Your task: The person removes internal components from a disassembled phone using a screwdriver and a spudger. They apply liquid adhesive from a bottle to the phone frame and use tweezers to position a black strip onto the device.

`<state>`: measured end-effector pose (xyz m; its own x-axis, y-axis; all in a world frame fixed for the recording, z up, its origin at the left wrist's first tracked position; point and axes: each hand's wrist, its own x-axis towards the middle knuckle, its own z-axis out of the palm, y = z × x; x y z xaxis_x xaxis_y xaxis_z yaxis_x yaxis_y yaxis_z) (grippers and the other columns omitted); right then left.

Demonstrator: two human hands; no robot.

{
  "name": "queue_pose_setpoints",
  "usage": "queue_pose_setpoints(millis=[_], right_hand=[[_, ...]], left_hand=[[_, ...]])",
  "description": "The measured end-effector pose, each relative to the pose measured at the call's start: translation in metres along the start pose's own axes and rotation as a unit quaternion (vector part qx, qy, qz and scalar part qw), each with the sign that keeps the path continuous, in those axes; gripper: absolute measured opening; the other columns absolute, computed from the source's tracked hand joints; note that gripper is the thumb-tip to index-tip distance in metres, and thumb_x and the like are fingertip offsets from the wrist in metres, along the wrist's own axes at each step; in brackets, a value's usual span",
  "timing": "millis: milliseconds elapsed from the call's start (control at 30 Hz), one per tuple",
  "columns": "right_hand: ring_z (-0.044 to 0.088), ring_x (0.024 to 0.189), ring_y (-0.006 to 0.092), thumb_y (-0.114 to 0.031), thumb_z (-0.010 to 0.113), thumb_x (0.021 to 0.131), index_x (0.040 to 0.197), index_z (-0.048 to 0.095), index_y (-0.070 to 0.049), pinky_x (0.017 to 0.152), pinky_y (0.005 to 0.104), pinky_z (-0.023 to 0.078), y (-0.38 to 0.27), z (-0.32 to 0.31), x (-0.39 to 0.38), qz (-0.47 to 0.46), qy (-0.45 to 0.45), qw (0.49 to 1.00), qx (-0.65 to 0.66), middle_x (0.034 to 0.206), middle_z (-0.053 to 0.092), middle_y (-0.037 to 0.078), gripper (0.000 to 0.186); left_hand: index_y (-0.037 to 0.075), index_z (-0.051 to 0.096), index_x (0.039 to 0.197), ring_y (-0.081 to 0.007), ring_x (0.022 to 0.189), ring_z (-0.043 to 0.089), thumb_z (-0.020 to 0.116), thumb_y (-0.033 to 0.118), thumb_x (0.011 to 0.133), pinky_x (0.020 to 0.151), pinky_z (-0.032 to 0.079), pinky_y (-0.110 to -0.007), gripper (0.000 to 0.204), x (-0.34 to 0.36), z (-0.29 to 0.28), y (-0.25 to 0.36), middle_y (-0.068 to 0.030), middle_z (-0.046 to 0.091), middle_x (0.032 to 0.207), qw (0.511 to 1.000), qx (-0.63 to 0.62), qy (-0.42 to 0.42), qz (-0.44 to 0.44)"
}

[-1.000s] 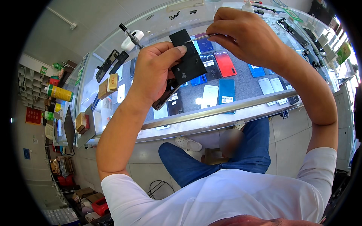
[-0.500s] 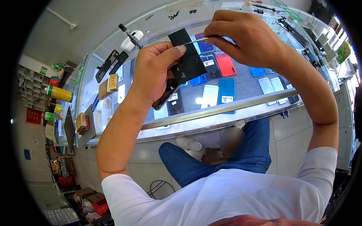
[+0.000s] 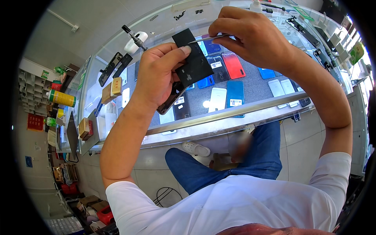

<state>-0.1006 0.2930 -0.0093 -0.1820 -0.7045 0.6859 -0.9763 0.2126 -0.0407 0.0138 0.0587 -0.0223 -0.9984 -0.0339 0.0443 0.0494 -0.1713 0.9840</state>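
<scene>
My left hand (image 3: pixel 154 74) is closed round a phone body (image 3: pixel 170 102) and a flat black panel (image 3: pixel 197 64), with the thumb pressing on the panel's face. The panel looks like the back of a phone screen and stands tilted above the glass counter. My right hand (image 3: pixel 250 37) pinches a thin metal tool (image 3: pixel 207 38), possibly tweezers. Its tip reaches the panel's upper part, close to my left thumb. Fingers hide part of the phone body, so how it joins the panel cannot be seen.
Several phones, among them a red one (image 3: pixel 234 65) and a blue one (image 3: pixel 235 94), lie under the counter's glass. A screwdriver (image 3: pixel 135 38), a white rounded device (image 3: pixel 137 43) and small boxes (image 3: pixel 113 89) stand left of my hands. A metal edge (image 3: pixel 223 113) borders the counter's near side.
My right hand has shifted slightly left and up, and more of the tool's shaft shows. The tool's tip sits slightly higher on the panel. My left hand has barely moved.
</scene>
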Motion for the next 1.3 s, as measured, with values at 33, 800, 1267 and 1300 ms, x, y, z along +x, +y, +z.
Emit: queue_pose_setpoints(millis=[33,800,1267,1300], right_hand=[[0.071,0.084,0.0330,-0.016,0.075,0.094,0.102,0.075,-0.008,0.075,0.0417,0.056,0.000,0.001,0.000,0.001,0.005,1.000,0.002,0.096,0.069,0.011,0.012],[0.070,0.082,0.0332,-0.018,0.074,0.094,0.099,0.073,-0.006,0.073,0.0431,0.055,0.001,-0.002,-0.001,-0.008,0.008,0.999,-0.033,0.098,0.067,0.010,0.014],[0.071,0.084,0.0339,-0.015,0.073,0.095,0.101,0.074,-0.003,0.077,0.0425,0.057,0.002,-0.004,0.003,-0.012,0.029,0.999,0.014,0.098,0.070,0.013,0.013],[0.071,0.084,0.0337,-0.014,0.072,0.095,0.100,0.074,-0.003,0.077,0.0423,0.057,0.002,-0.006,0.002,-0.010,0.011,1.000,0.019,0.098,0.070,0.013,0.013]], left_hand=[[-0.001,0.069,0.090,-0.0105,0.068,0.070,0.068,0.013,0.098,0.061,0.060,-0.024,0.016,0.000,0.000,0.000,-0.0085,0.072,0.084,1.000,-0.002,-0.004,0.001],[0.000,0.068,0.087,-0.0091,0.066,0.068,0.069,0.014,0.097,0.058,0.058,-0.023,0.018,0.000,0.000,0.001,-0.0061,0.069,0.080,1.000,0.011,0.005,-0.001],[-0.002,0.070,0.091,-0.0103,0.068,0.070,0.070,0.014,0.097,0.061,0.060,-0.024,0.017,0.000,0.000,0.000,-0.0077,0.072,0.083,1.000,0.015,0.014,0.001],[-0.002,0.070,0.091,-0.0102,0.068,0.070,0.070,0.014,0.097,0.061,0.060,-0.024,0.017,0.001,-0.001,-0.001,-0.0078,0.072,0.083,1.000,0.014,0.016,0.004]])
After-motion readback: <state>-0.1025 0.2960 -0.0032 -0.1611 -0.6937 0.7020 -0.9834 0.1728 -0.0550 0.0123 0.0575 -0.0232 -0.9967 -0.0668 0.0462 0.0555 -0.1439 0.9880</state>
